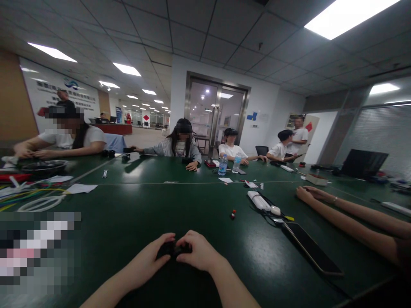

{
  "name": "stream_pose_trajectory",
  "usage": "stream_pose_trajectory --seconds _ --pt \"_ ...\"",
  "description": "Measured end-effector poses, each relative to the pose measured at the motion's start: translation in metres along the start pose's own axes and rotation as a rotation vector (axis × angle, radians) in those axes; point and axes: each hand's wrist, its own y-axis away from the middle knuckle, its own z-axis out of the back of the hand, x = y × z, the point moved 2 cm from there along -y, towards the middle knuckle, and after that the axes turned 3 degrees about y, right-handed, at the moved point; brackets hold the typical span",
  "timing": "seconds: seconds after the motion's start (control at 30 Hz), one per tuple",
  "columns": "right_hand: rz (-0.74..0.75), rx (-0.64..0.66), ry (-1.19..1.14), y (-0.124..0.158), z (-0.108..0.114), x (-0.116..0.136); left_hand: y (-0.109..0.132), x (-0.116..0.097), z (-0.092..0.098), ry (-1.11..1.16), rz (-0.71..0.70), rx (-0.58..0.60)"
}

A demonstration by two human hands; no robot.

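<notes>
Close in front of me, low over the green table, both hands meet at a small black object [174,249], dark and partly covered by fingers, so its kind does not show. My left hand [154,253] curls round its left side, thumb nearest me. From the other side, my right hand [198,253] pinches it between thumb and fingertips. A tiny red and dark item [233,214] lies on the table beyond my right hand. Farther right rests a black-screened phone [311,248], beside a white power strip [258,201] with cables.
At right, another person's forearms [343,214] reach over the green table [128,214]. Two water bottles [222,165] stand mid-table. Cables [41,201] and paper [81,188] lie at left. Several people sit around the far side. A monitor [364,163] stands at far right.
</notes>
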Motion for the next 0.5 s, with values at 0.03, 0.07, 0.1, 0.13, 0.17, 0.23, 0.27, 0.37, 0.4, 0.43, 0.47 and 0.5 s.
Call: stream_pose_trajectory --seconds 0.03,0.07,0.1,0.13,0.17,0.23,0.27,0.37,0.4,0.43,0.47,0.5 --pt "0.000 -0.002 0.016 0.000 -0.001 0.001 0.000 0.000 0.000 0.001 0.002 0.000" --pt "0.003 -0.007 0.025 -0.001 -0.002 0.002 0.000 -0.001 0.000 0.001 0.003 -0.002" --pt "0.004 -0.019 0.016 -0.001 -0.002 0.004 0.000 -0.001 0.000 0.001 0.002 -0.004" --pt "0.002 -0.041 -0.019 -0.002 -0.001 0.005 0.000 -0.001 0.000 0.001 0.001 -0.005" --pt "-0.006 -0.080 -0.085 -0.002 0.000 0.006 0.000 0.000 0.000 0.000 0.002 -0.005" --pt "-0.045 -0.209 -0.294 -0.004 0.006 0.003 0.000 0.002 0.001 -0.002 0.005 -0.003" --pt "-0.075 -0.301 -0.419 -0.005 0.010 -0.001 0.000 0.004 0.001 -0.002 0.003 -0.001" --pt "-0.156 -0.547 -0.747 -0.009 0.020 -0.020 0.000 0.010 0.002 -0.004 -0.023 0.000" --pt "-0.171 -0.589 -0.823 -0.010 0.023 -0.026 0.000 0.012 0.002 -0.006 -0.037 0.004" --pt "-0.181 -0.621 -0.883 -0.010 0.024 -0.031 0.000 0.012 0.003 -0.008 -0.049 0.011" --pt "-0.181 -0.641 -0.931 -0.010 0.025 -0.035 0.000 0.013 0.003 -0.009 -0.059 0.019" --pt "-0.177 -0.652 -0.965 -0.010 0.026 -0.037 0.000 0.013 0.003 -0.008 -0.066 0.029"
